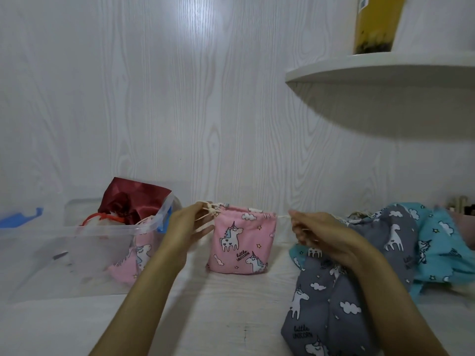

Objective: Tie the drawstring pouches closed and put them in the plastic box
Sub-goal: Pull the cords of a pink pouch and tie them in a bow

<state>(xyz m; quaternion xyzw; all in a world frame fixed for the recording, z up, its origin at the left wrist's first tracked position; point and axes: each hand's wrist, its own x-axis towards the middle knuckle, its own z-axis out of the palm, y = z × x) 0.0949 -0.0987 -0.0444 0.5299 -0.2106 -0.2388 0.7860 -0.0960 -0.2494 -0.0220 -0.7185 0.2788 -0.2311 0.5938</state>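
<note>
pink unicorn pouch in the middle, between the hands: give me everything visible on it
The pink pouch looks like soft cotton, printed with white unicorns, clouds, stars and "little UNICORN". It stands upright on the white table, mouth gathered. The left hand pinches its cream cord at one side; the right hand pulls the cord at the other.

There is just one camera, and it sits on the person's head. It looks forward and a bit down, across the white table (pixel 226 304) to the wall (pixel 154 98) at twelve o'clock. It is close. The edges look bent, maybe from a wide lens. A shelf (pixel 385 70) is at two o'clock.
</note>
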